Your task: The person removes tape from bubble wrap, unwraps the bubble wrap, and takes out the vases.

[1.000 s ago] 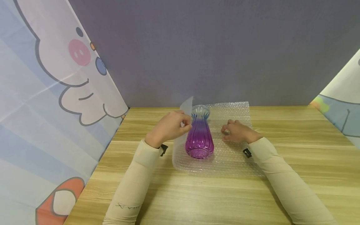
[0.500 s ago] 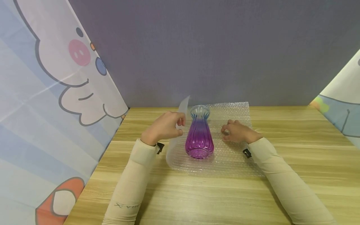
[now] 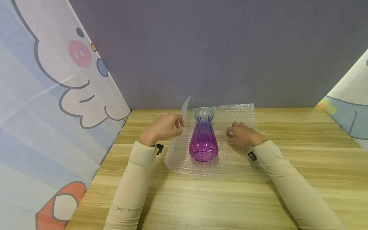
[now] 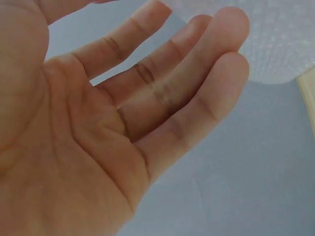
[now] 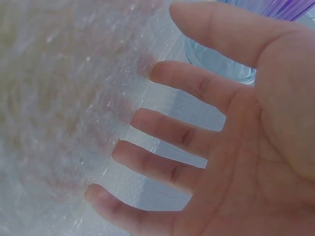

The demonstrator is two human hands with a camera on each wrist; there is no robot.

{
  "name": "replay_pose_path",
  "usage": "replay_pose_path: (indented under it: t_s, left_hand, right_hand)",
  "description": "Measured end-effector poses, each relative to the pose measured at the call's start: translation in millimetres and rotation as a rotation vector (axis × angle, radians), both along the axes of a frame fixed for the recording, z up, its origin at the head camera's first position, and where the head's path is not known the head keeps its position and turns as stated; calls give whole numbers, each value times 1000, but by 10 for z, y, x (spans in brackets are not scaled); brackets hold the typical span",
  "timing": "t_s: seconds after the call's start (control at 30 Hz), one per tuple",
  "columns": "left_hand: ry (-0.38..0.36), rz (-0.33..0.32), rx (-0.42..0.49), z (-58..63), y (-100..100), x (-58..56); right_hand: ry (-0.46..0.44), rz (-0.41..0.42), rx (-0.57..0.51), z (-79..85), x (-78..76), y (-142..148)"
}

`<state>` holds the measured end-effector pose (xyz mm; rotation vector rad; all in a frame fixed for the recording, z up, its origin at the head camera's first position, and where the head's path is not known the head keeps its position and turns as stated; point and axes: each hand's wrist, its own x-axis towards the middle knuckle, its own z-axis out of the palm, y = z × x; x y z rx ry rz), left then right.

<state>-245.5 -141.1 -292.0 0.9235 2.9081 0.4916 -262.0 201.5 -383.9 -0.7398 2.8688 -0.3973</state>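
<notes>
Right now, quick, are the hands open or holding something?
Left hand: open, at the bubble wrap.
Right hand: open, fingertips touching the bubble wrap.

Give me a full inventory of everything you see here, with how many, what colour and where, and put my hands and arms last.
Vase: 1, blue fading to purple, on the bubble wrap between the hands
Bubble wrap: 1 sheet, clear, on the table, left edge raised
Table: 1, light wood tone, below everything
Panel: 1, purplish grey, behind the table
Printed cloths: 2, mostly blue and white, left and right of the table
Wrist pieces: 2, black, one by each cuff
Sleeves: 2, cream, one on each arm
Left hand: 1, bare, by the raised edge
Right hand: 1, bare, fingertips on the wrap
</notes>
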Motion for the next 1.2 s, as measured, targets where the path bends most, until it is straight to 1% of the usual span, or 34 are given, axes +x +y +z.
replay_pose_path:
  t_s: [0.13,0.2,0.47,0.7,0.9,1.03,1.2]
  left_hand:
    - [-10,-5,3,5,-52,-6]
    - [-22,3,0,11,-75,-4]
    - [-71,68,-13,27,-133,-25]
    - [-138,107,-33,50,-177,-17]
    - [-160,149,-44,62,-232,6]
    - [-182,188,-59,66,-269,9]
    - [-217,214,-80,76,-318,6]
  right_hand:
    - [0,-2,3,-6,0,0]
    - [1,-4,4,-13,-2,0]
    - [4,-5,-1,-22,-6,9]
    - [16,-4,0,-23,-13,2]
    - [27,-2,0,-27,-16,0]
    - [27,0,0,-33,-17,3]
    - [32,-3,-5,-41,-17,-1]
